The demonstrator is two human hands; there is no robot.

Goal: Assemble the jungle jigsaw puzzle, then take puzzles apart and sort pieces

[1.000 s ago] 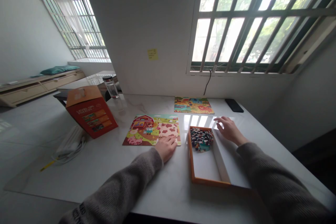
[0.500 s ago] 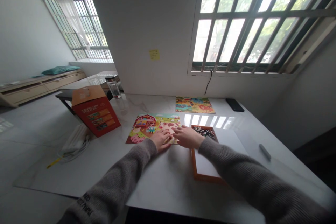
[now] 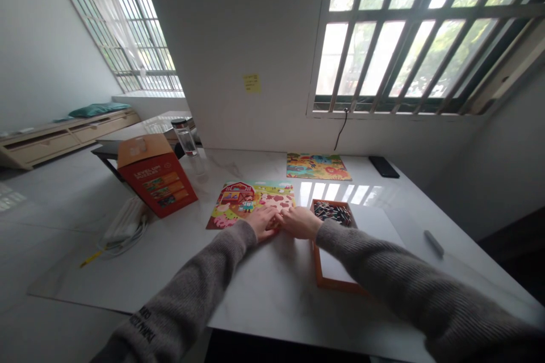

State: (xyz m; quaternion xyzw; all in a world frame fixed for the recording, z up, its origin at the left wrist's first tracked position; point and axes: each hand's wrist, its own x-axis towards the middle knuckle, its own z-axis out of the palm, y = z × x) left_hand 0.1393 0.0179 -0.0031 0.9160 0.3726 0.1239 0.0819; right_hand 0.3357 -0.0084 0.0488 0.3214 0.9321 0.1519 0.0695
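Observation:
A farm jigsaw puzzle (image 3: 232,204) with a red barn, a spotted cow and pink pigs lies flat on the white table. My left hand (image 3: 263,223) rests on its lower edge, fingers stretched out over the picture. Close against it, my right hand (image 3: 300,222) has its fingers bent and pressed together at the puzzle's lower right corner. Whatever those fingertips hold is hidden. Beneath my right forearm sits an orange-rimmed box tray (image 3: 317,272), partly covered by a white sheet (image 3: 374,221); dark puzzle pieces (image 3: 334,212) show in its far part.
A second animal puzzle (image 3: 319,167) lies near the wall, with a black phone (image 3: 383,167) to its right. A grey pen-like object (image 3: 434,243) is at the right. On the left stand a red puzzle box (image 3: 157,178), a glass bottle (image 3: 186,139) and a white power strip (image 3: 123,224).
My right hand has moved slightly left and down, its fingers now curled against my left fingertips at the puzzle's corner. My left hand stays on the puzzle. The view has shifted slightly.

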